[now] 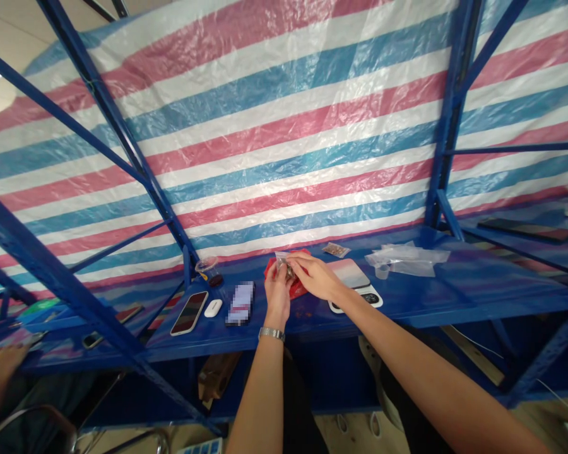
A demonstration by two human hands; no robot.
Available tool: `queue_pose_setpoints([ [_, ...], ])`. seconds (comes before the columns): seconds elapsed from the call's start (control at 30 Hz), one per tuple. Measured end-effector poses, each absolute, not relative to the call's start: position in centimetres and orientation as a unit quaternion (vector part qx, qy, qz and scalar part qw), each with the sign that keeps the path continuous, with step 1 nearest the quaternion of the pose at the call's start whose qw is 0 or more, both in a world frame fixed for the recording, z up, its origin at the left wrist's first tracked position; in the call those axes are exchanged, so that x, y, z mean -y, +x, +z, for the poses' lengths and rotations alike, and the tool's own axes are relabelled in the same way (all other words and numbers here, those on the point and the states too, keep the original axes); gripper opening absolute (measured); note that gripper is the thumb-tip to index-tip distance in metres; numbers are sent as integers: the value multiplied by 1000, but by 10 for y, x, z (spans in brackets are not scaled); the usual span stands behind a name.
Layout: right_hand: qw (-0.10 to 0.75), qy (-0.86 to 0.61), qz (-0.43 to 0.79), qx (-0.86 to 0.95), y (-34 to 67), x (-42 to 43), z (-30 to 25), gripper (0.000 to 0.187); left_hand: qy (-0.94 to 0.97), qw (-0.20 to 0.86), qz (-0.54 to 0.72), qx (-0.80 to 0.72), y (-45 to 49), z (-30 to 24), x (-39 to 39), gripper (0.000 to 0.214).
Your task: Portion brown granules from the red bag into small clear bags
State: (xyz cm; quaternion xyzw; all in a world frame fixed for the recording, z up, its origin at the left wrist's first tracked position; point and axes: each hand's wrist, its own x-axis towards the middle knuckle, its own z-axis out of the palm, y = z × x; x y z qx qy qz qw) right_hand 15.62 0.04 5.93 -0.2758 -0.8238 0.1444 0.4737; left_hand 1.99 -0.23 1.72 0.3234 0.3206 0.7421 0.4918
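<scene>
Both hands meet over a red bag or sheet (297,289) on the blue shelf. My left hand (278,291), with a metal watch band on its wrist, is closed on a small clear plastic bag (281,257) with something brownish in it. My right hand (312,275) reaches in from the right, its fingers closed at the bag's mouth; whether they pinch the bag or its contents is hidden. Just right of the hands lies a white digital scale (372,297). A small filled clear packet (336,250) rests behind it.
Flat clear bags (409,258) and a small cup (382,272) lie to the right. Leftward are a phone (240,303), a white earbud case (213,308), another phone (189,313) and a clear cup (209,272). Blue metal posts (447,120) flank the shelf. Another person's hand (2,366) is far left.
</scene>
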Motion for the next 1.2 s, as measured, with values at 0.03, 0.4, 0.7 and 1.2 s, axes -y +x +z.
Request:
queue_pose_setpoints([
  [0.03, 492, -269, 141, 816, 157, 0, 60, 37, 324, 484, 743, -330, 19, 17, 2, 49],
  [0.4, 490, -382, 176, 764, 171, -22, 52, 20, 510, 307, 678, -431, 12, 24, 15, 40],
  [0.7, 505, -378, 239, 738, 166, -29, 45, 20, 487, 222, 696, -479, 4, 16, 8, 55],
  [1.2, 482, -376, 300, 732, 142, -24, 35, 17, 493, 270, 688, -458, 12, 8, 2, 41],
])
